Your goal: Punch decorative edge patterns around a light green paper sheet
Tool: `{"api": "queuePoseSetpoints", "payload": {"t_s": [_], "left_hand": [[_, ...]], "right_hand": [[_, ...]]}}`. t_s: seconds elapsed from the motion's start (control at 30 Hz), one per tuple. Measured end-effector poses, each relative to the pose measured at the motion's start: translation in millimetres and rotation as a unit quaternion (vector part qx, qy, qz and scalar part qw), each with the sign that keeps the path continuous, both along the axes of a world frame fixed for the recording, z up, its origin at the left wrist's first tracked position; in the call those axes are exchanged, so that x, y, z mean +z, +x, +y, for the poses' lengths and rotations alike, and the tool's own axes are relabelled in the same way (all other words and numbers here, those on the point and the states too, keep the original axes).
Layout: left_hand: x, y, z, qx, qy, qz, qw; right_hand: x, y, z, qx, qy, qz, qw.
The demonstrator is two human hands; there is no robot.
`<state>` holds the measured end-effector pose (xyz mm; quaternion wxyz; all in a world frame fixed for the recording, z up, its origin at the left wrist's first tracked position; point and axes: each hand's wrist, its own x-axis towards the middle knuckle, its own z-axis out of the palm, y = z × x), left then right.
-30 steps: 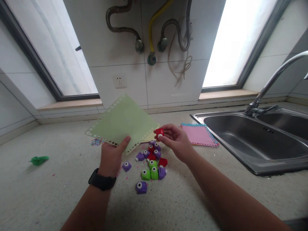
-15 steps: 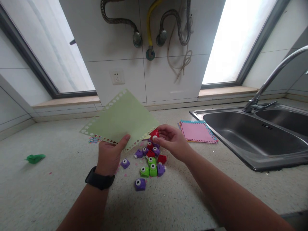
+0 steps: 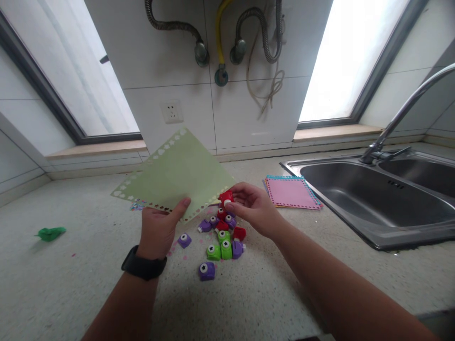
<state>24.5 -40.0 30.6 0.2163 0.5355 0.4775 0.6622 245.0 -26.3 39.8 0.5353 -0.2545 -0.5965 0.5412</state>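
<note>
Change since earlier frame: right hand [image 3: 254, 210] has carried the red punch [image 3: 226, 198] leftward to the edge of the green sheet [image 3: 177, 177], which now tilts a little flatter.
Head view, left hand: left hand [image 3: 158, 229] pinches the sheet's near edge, thumb on top, sheet held above the counter [image 3: 71, 279].
Head view, right hand: fingers closed around the red punch.
Key relation: punch touches the sheet's right-hand corner edge; the right hand is nearer to it.
Sheet axis: punched near edge runs left to right, toward the punch.
Below: pile of small punches [image 3: 220, 239] on the counter.
Right: pink sheets [image 3: 289, 192] beside the sink [image 3: 377, 203].
</note>
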Motion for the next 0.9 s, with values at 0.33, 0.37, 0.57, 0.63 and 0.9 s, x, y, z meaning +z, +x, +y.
{"api": "queuePoseSetpoints", "payload": {"t_s": [0.33, 0.37, 0.57, 0.63, 0.9], "left_hand": [[-1.1, -1.5, -0.8, -0.004, 0.002, 0.036, 0.999], [-1.2, -1.5, -0.8, -0.005, 0.003, 0.038, 0.999], [-1.9, -4.1, -0.8, -0.026, -0.032, 0.026, 0.999], [-0.8, -4.3, -1.2, -0.036, -0.043, 0.027, 0.998], [0.6, -3.8, -2.3, -0.046, -0.053, 0.025, 0.997]], "right_hand": [[7.1, 3.1, -1.3, 0.007, 0.008, -0.056, 0.998], [7.6, 3.8, -1.4, 0.006, 0.010, -0.066, 0.998], [5.9, 5.2, 0.7, 0.050, -0.034, -0.059, 0.996], [3.9, 5.4, 1.8, 0.066, -0.053, -0.043, 0.995], [-3.4, 7.2, 5.5, 0.082, -0.041, -0.012, 0.996]]}}
